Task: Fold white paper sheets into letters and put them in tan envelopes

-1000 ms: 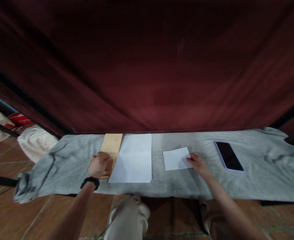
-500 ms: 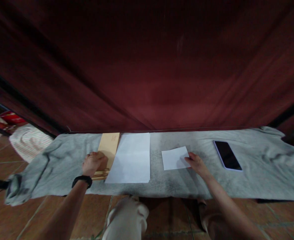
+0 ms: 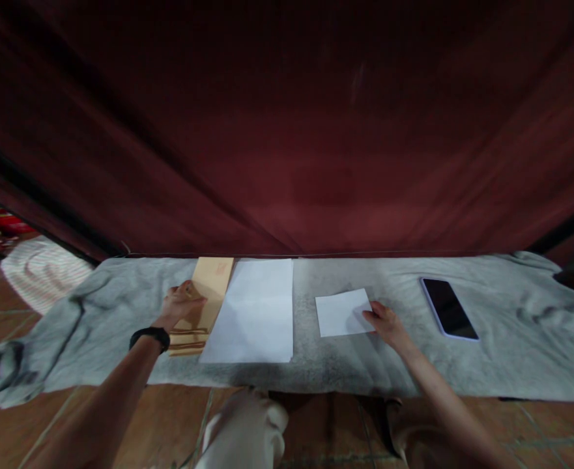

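Note:
My left hand (image 3: 178, 305), with a black band on the wrist, rests on the left edge of a stack of brown envelopes (image 3: 207, 301). It touches the top one with fingers curled over the edge. Right beside the envelopes lies a large white sheet (image 3: 252, 312). My right hand (image 3: 385, 324) lies flat on the grey cloth (image 3: 101, 326), fingertips on the right edge of a small folded white paper (image 3: 341, 312).
A black phone (image 3: 449, 309) lies face up on the cloth at the right. A dark red curtain hangs right behind the covered bench. Tiled floor and my knees show below. Striped fabric (image 3: 42, 273) lies on the floor at far left.
My left hand slid from the near end of the envelope stack toward its middle, uncovering the near ends. My right hand stayed on the small paper.

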A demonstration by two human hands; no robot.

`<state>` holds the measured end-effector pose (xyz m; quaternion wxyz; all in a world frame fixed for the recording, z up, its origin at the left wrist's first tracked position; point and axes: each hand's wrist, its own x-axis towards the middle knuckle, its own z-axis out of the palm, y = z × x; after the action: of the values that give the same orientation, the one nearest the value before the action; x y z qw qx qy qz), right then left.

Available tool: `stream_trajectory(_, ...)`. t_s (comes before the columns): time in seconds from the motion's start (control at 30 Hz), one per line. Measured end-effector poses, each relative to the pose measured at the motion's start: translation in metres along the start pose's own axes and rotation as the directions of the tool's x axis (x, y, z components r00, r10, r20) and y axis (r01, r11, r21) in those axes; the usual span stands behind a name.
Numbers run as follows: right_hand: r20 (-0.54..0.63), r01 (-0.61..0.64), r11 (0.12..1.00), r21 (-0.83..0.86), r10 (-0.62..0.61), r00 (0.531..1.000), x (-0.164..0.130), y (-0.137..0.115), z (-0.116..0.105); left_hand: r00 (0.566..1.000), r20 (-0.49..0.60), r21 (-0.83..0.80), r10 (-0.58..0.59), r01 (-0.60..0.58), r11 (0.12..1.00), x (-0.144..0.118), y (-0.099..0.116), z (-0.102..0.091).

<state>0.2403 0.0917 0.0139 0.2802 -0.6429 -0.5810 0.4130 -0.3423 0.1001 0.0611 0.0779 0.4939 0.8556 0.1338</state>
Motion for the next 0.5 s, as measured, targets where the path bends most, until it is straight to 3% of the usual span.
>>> stream_trajectory(0.3, 0.012, -0.016, 0.999, -0.047, 0.016, 1.000, 0.004, 0.001, 0.000, 0.996, -0.037, -0.073, -0.085, 0.082, 0.994, -0.001, 0.002, 0.007)
stream_trajectory(0.5, 0.033, -0.033, 0.999, -0.003, 0.033, 0.999, 0.001, -0.001, 0.000, 0.983, -0.088, -0.133, -0.160, 0.148, 0.980, -0.013, 0.007, 0.000)
